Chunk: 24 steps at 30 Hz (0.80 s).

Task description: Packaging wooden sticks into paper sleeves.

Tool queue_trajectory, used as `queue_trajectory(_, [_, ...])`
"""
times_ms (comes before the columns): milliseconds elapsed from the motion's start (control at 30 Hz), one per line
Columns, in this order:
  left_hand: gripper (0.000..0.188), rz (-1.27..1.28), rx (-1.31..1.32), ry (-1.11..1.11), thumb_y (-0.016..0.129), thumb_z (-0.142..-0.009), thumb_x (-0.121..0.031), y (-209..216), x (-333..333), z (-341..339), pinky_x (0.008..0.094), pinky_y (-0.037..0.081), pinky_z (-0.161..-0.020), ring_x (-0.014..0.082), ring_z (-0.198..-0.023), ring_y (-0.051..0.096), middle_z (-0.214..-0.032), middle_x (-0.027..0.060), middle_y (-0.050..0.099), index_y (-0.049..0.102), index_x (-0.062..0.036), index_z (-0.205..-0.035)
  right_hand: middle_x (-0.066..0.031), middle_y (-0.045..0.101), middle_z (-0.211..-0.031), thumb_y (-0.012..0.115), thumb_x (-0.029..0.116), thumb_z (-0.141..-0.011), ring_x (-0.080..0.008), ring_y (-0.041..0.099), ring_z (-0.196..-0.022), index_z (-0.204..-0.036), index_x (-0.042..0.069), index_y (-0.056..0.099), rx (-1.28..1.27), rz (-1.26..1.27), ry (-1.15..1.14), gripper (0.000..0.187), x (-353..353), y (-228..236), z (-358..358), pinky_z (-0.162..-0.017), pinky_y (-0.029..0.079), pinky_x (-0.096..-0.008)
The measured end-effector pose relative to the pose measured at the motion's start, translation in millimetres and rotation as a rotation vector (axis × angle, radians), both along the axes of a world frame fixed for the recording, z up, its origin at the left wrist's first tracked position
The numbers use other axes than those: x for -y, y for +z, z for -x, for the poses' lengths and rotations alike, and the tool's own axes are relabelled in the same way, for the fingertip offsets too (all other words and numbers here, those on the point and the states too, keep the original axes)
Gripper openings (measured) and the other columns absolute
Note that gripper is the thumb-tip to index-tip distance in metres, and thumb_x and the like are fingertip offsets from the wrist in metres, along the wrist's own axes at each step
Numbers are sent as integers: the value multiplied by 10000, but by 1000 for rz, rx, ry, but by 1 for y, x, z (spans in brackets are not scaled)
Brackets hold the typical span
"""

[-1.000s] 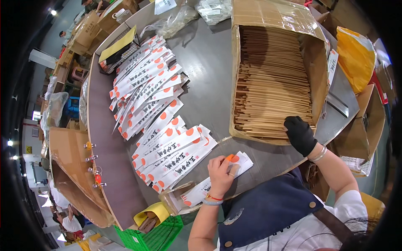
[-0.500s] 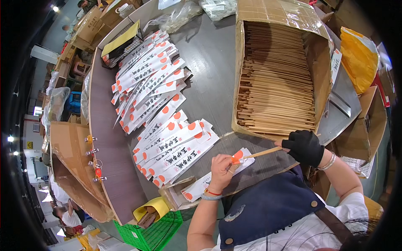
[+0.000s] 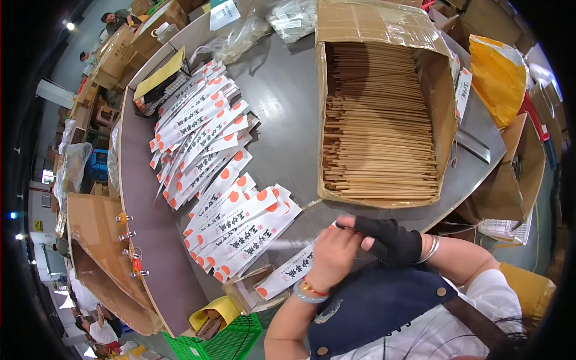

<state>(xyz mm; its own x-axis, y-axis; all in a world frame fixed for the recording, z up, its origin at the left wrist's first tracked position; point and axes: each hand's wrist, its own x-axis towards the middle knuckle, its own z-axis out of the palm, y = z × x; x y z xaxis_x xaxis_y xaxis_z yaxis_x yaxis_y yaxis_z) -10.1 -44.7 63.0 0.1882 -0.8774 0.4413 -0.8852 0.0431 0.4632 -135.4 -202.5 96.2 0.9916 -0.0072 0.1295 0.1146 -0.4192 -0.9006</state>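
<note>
My left hand (image 3: 335, 255) is closed beside my right hand (image 3: 390, 240), which wears a black fingerless glove; both are close together over the table's near edge. A blurred pale strip, apparently a narrow paper sleeve (image 3: 288, 244), sticks out leftward from my left fingers. Below it lie white paper sleeves (image 3: 288, 275) with red dots and black lettering, partly covered by my left hand. The right fingers curl at the left hand's top; what they grip is hidden. Beyond, an open cardboard box (image 3: 443, 126) holds many thin wooden sticks (image 3: 378, 138) in rows.
A big fanned pile of printed sleeves (image 3: 204, 132) covers the table's left side. A yellow-topped mesh holder (image 3: 159, 78) and plastic bags (image 3: 234, 39) stand beyond. A green crate (image 3: 216, 339) sits below the near left edge, an open carton (image 3: 510, 174) at the right.
My right hand has moved left to meet my left hand, and the wooden stick it held has gone from sight. The whole view has shifted slightly.
</note>
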Motion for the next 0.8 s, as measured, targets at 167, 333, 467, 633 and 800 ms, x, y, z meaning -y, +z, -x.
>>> queue_trajectory(167, [264,13,205,581,750,-757,-207,-33,-31,-30,418,404,-756,267,-851,555,-922,52,602,670,-72,-970,-115,629,-1005,706,156,-783,-335,584,-965,-1035,63,653,-162,699,-520,274,72,-53,16,-859,470,-436])
queue_trajectory(333, [303,-305,-486,418,805,-730,-244,-66,-45,-5,391,393,-810,265,-927,548,-939,38,605,691,-117,-980,-107,605,-885,694,165,-788,-317,596,-869,-921,68,630,-173,871,-421,177,80,-64,16,-774,495,-431])
queue_trajectory(467, [276,-151,-435,440,815,-707,-242,-73,-41,-5,384,394,-829,265,-900,548,-924,47,610,694,-111,-918,-139,591,-856,685,100,-748,-337,588,-884,-810,58,583,-345,756,-442,127,80,-54,4,-766,479,-443])
queue_trajectory(633, [291,-121,-370,439,823,-689,-220,-73,-41,-5,371,385,-805,249,-901,560,-922,41,620,689,-116,-926,-153,589,-873,660,87,-754,-349,589,-872,-863,53,570,-392,915,-287,145,80,-49,3,-743,477,-446])
queue_trajectory(800, [294,-162,-548,404,828,-690,-220,-80,-46,-6,350,378,-782,224,-833,569,-899,35,631,693,-108,-925,-134,589,-875,672,102,-758,-333,585,-850,-902,61,574,-289,839,-347,179,80,-43,10,-735,468,-447])
